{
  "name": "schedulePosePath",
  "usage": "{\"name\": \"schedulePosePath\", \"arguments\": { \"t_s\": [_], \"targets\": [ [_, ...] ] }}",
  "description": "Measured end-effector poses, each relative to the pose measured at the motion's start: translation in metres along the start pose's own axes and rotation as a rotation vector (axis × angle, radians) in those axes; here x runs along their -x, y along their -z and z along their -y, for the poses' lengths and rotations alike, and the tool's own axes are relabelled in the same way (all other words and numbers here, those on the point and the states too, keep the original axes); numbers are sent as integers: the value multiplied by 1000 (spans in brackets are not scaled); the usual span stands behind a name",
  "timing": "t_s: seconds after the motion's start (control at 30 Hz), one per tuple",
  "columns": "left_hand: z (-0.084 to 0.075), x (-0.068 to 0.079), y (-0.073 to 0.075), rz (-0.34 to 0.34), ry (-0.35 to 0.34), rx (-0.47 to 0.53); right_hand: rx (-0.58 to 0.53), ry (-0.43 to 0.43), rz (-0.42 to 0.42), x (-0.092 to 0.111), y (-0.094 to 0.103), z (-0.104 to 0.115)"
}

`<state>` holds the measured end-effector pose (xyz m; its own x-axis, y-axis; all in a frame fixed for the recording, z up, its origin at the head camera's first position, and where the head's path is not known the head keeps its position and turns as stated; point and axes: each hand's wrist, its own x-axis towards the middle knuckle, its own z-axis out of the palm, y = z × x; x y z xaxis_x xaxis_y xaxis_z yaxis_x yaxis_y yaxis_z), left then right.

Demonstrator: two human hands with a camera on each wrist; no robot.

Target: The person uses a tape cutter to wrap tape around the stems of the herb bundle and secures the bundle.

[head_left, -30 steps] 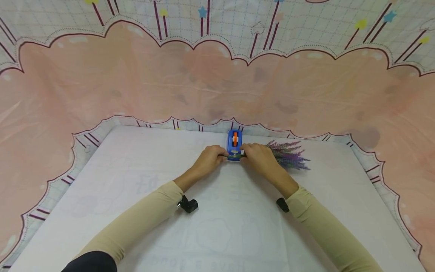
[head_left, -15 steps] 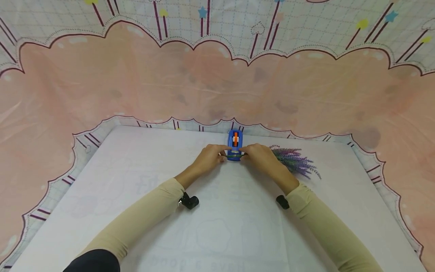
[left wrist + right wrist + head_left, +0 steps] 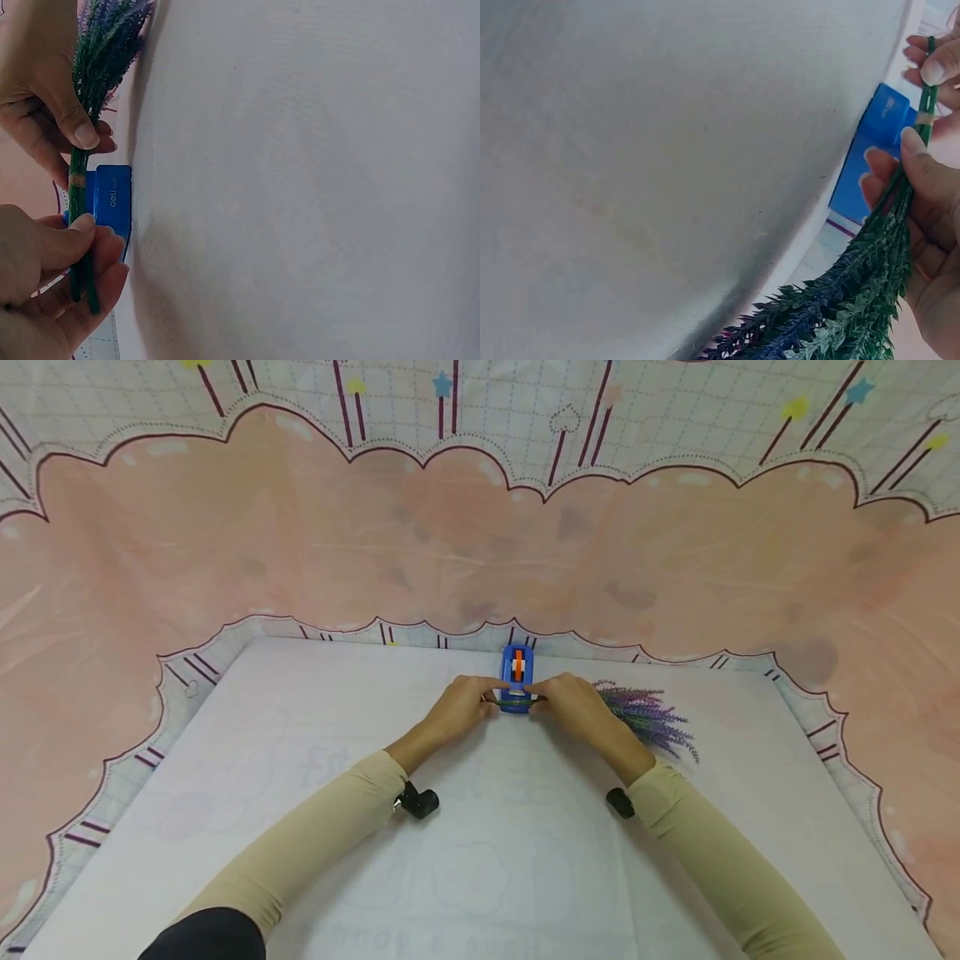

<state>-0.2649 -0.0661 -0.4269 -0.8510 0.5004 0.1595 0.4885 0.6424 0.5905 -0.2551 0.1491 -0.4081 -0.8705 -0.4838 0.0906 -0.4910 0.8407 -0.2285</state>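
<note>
A bunch of purple lavender [image 3: 648, 717] with green stems lies sideways in both hands, its flower heads to the right. My left hand [image 3: 459, 708] pinches the stems near their cut ends, between thumb and fingers. Closer to the flowers, my right hand [image 3: 573, 710] grips the same stems. Between the two hands, a brownish strip of tape [image 3: 78, 181] wraps around the stems, as the left wrist view shows. Just behind them stands a blue tape dispenser [image 3: 517, 664] with an orange wheel; the stems cross in front of its near end.
The white tabletop [image 3: 480, 827] spreads around and in front of both arms. Its far edge runs just behind the tape dispenser. Beyond hangs a peach and white patterned cloth [image 3: 450, 543].
The flower heads have turned and shifted a little toward the near right. Both hands keep nearly the same place in front of the tape dispenser, with fingers slightly shifted on the stems.
</note>
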Motion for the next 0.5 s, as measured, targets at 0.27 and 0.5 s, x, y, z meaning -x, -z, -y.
{"name": "schedulePosePath", "arguments": {
  "t_s": [0.27,0.5],
  "targets": [
    [-1,0,0,8,-2,-3,-57,-20,-6,-1,1,-1],
    [2,0,-4,4,3,-5,-117,-25,5,-1,-2,-3]
  ]
}}
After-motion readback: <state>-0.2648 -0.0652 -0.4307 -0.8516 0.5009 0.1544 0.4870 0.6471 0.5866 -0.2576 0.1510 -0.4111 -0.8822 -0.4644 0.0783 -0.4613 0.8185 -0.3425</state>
